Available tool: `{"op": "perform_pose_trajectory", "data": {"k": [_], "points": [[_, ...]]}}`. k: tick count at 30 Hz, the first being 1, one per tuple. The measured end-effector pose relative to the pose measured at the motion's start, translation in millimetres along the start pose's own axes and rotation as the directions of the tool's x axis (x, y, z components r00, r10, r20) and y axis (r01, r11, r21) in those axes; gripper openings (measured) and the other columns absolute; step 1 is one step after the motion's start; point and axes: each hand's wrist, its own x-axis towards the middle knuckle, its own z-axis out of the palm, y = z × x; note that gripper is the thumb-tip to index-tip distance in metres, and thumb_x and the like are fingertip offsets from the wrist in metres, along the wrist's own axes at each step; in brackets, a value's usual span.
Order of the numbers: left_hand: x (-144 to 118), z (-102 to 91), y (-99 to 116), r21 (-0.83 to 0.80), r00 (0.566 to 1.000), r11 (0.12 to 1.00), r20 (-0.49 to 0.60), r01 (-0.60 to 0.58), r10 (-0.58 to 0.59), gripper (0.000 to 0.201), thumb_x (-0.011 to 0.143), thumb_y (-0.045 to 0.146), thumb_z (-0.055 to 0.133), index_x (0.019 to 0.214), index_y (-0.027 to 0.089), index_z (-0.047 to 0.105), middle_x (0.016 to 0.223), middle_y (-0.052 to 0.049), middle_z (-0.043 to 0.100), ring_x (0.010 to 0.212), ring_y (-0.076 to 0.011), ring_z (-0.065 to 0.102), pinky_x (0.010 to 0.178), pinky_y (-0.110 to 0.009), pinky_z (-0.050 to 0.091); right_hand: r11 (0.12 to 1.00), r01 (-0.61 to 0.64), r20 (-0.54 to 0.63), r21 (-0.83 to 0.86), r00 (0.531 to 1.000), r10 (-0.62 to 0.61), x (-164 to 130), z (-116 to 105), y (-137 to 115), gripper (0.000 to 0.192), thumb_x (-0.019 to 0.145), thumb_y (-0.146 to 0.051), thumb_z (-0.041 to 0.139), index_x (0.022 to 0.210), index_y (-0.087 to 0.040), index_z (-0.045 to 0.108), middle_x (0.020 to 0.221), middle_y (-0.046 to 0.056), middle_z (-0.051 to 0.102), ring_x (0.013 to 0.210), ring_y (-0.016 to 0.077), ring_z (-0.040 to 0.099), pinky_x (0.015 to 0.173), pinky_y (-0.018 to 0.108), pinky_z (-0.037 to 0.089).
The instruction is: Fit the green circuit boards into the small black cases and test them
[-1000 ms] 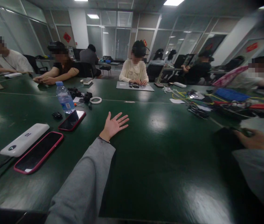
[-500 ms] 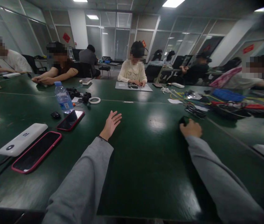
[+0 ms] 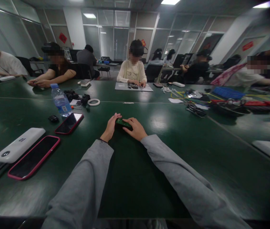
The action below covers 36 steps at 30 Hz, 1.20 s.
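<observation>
A small dark rectangular block with a green, circuit-board-like top (image 3: 124,122) is between my two hands, low over the green table (image 3: 130,178). My right hand (image 3: 136,128) grips its right end, with the fingers on the far side and the thumb on the near side. My left hand (image 3: 111,126) is against its left end, fingers together and bent a little around that edge. The left thumb is hard to make out. A dark band circles my left wrist.
Left of my hands are two red-edged phones (image 3: 69,123) (image 3: 34,157), a white power bank (image 3: 19,145), a small black case (image 3: 53,118) and a water bottle (image 3: 61,100). A tape roll (image 3: 93,102) lies beyond. Cables and a blue tray (image 3: 228,93) are at right. A person (image 3: 131,70) sits opposite.
My right hand has moved left from the right side of the table, carrying the block to my left hand. The left hand's spread fingers have come together against it.
</observation>
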Motion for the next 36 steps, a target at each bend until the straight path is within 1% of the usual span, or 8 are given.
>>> {"op": "perform_pose_trajectory", "data": {"k": [4,8,12,19,25,30,33,36], "points": [[-1.8,0.3,4.4,-0.06,0.999,0.997,0.018,0.039,-0.038,0.047,0.08,0.052,0.052,0.103,0.012,0.063,0.106,-0.013,0.064,0.102,-0.0215,0.057,0.093,-0.035,0.039,0.999,-0.01,0.008,0.048,1.0,0.009,-0.4,0.6,2.8,0.05,0.084,-0.05,0.05,0.128,-0.027,0.043,0.111,0.008,0.049,0.098,0.0218,0.051,0.083,0.039,0.046],[-3.3,0.9,10.1,-0.123,0.995,0.987,0.01,0.102,-0.101,0.047,0.082,0.052,0.049,0.102,0.011,0.062,0.103,-0.014,0.064,0.099,-0.0213,0.057,0.09,-0.034,0.04,0.997,-0.024,-0.067,0.073,0.997,0.029,0.0,1.3,-1.3,0.055,0.081,-0.052,0.052,0.124,-0.021,0.04,0.11,0.01,0.049,0.101,0.0239,0.051,0.084,0.041,0.045],[-4.3,-0.4,12.9,-0.138,0.992,0.982,0.023,0.125,-0.123,0.049,0.082,0.053,0.047,0.105,0.013,0.06,0.105,-0.013,0.064,0.098,-0.0209,0.057,0.088,-0.033,0.041,0.997,-0.028,-0.102,0.067,0.994,0.035,-2.4,0.7,-1.2,0.046,0.078,-0.048,0.056,0.112,-0.019,0.043,0.103,0.009,0.05,0.094,0.0225,0.053,0.08,0.038,0.046],[-6.5,1.1,18.8,-0.143,0.985,0.975,0.015,0.172,-0.172,0.047,0.083,0.053,0.046,0.104,0.014,0.06,0.105,-0.012,0.065,0.103,-0.0214,0.056,0.09,-0.033,0.041,0.995,-0.072,-0.052,0.073,0.996,0.076,-4.4,-2.9,-2.7,0.029,0.082,-0.042,0.053,0.102,-0.022,0.048,0.101,0.006,0.052,0.088,0.0187,0.054,0.077,0.032,0.045],[-6.5,1.6,20.7,-0.151,0.983,0.972,0.015,0.181,-0.181,0.046,0.084,0.052,0.045,0.104,0.014,0.06,0.104,-0.012,0.065,0.104,-0.0215,0.055,0.092,-0.034,0.04,0.993,-0.091,-0.052,0.078,0.994,0.095,-5.0,-0.8,-2.3,0.026,0.084,-0.042,0.051,0.1,-0.022,0.05,0.099,0.005,0.053,0.087,0.0184,0.054,0.076,0.031,0.045],[-6.3,0.2,18.8,-0.145,0.982,0.972,0.01,0.185,-0.186,0.047,0.083,0.053,0.046,0.105,0.014,0.06,0.106,-0.011,0.065,0.1,-0.0206,0.057,0.09,-0.033,0.04,0.993,-0.089,-0.062,0.074,0.994,0.094,-3.8,0.3,-3.5,0.026,0.086,-0.043,0.047,0.098,-0.02,0.05,0.097,0.007,0.053,0.088,0.0191,0.053,0.078,0.031,0.044],[-7.5,-0.2,17.9,-0.137,0.983,0.974,0.018,0.182,-0.182,0.048,0.081,0.054,0.049,0.107,0.015,0.059,0.109,-0.01,0.063,0.099,-0.0198,0.057,0.089,-0.032,0.041,0.986,-0.121,-0.085,0.113,0.988,0.131,-2.8,-0.9,-2.4,0.026,0.087,-0.044,0.045,0.095,-0.02,0.051,0.094,0.006,0.054,0.086,0.0189,0.054,0.078,0.031,0.044],[-7.7,-0.5,16.4,-0.121,0.983,0.976,0.028,0.182,-0.18,0.049,0.079,0.056,0.052,0.108,0.017,0.059,0.112,-0.01,0.062,0.1,-0.0199,0.057,0.088,-0.031,0.042,0.957,-0.166,-0.119,0.236,0.973,0.198,-1.7,-2.0,-0.2,0.026,0.086,-0.045,0.047,0.092,-0.02,0.052,0.091,0.005,0.056,0.084,0.0183,0.054,0.078,0.032,0.043]]}}
